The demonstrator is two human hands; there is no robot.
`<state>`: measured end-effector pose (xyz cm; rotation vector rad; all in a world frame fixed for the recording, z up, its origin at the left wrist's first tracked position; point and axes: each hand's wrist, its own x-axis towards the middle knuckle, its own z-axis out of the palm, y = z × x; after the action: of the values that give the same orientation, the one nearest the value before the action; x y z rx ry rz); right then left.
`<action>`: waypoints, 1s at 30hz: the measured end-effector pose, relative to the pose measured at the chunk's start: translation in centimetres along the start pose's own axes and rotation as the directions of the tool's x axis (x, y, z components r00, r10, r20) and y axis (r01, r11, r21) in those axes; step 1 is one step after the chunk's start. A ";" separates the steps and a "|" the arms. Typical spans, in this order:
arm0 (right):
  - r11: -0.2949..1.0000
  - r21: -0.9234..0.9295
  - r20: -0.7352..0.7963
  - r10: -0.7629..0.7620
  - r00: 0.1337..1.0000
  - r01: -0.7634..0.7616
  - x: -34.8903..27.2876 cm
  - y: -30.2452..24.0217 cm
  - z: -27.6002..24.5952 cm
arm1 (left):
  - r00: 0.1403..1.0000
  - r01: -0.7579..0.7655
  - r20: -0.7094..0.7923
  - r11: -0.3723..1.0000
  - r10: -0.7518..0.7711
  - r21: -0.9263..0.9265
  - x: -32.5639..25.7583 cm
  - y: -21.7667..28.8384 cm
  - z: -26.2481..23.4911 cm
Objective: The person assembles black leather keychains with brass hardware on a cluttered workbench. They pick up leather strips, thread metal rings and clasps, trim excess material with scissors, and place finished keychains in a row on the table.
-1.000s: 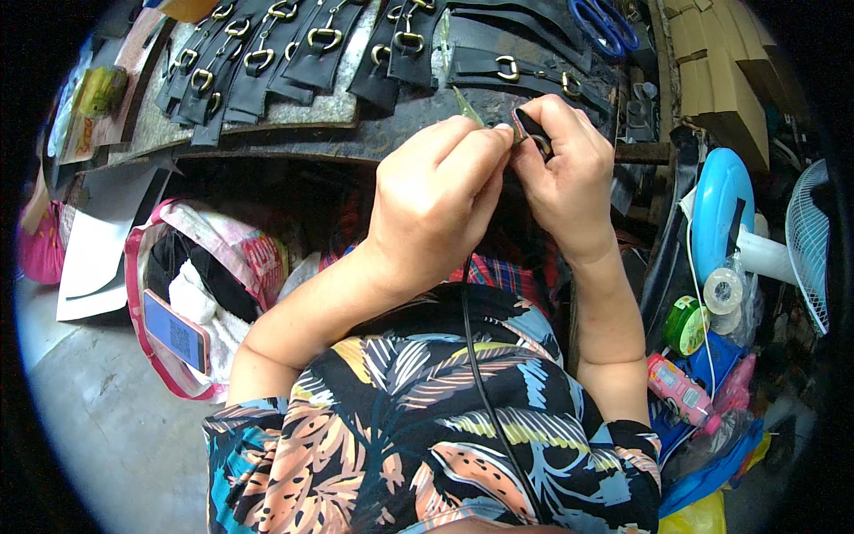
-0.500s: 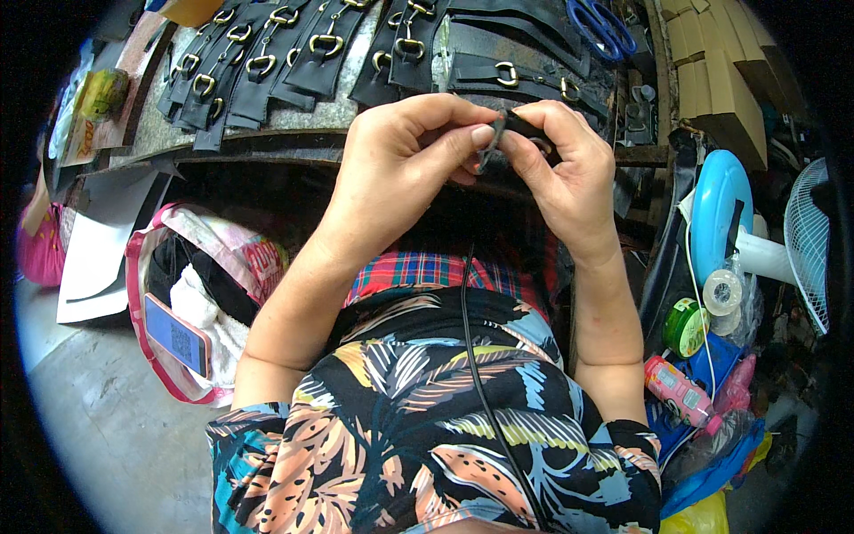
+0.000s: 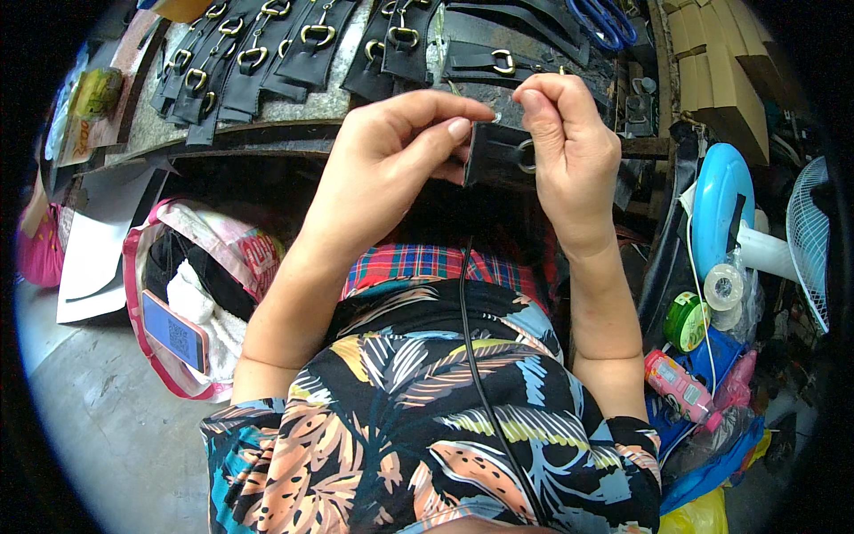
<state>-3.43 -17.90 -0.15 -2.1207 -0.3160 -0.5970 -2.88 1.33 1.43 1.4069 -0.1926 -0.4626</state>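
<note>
My left hand (image 3: 382, 169) pinches the left edge of the black strap piece (image 3: 495, 153). My right hand (image 3: 569, 147) clasps its ringed right end, so the piece runs crosswise between my 2 hands.

The black strap piece (image 3: 496, 153) pinched between the left hand (image 3: 391, 151) and the right hand (image 3: 569, 142) looks like matt leather or a leather-like sheet, and it carries a small shiny metal ring (image 3: 525, 156). Along the far edge of the workbench (image 3: 294, 111), whose top looks rough, grey and worn like stone or old wood, lie more black straps (image 3: 267, 53) of the same dull material with glossy brass-coloured metal buckles. At the right edge stand plain brown cardboard boxes (image 3: 712, 53), a glossy light-blue plastic fan base (image 3: 721, 200) and a white wire fan grille (image 3: 814, 249).
</note>
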 end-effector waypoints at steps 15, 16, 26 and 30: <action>0.993 0.086 0.324 0.043 0.945 -0.075 0.5 -0.3 -2.5 | 0.961 -0.188 -0.147 0.946 0.232 0.265 0.0 -0.3 1.0; 0.996 0.071 0.292 0.033 0.956 -0.056 0.3 -0.2 -2.3 | 0.950 -0.233 -0.139 0.933 0.278 0.275 -0.1 -0.2 1.0; 0.972 0.235 0.155 -0.062 0.986 0.025 -0.9 1.3 -2.1 | 0.970 -0.234 -0.048 0.967 0.240 0.099 -0.1 0.1 1.5; 0.957 0.288 0.164 -0.074 0.984 0.024 -1.1 1.6 -2.2 | 0.970 -0.220 -0.060 0.958 0.234 0.187 -0.7 0.2 1.7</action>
<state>-4.29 -20.63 -0.78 -1.8916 -0.5222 -0.3697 -4.11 0.08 1.99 1.5547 -0.3324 -0.2004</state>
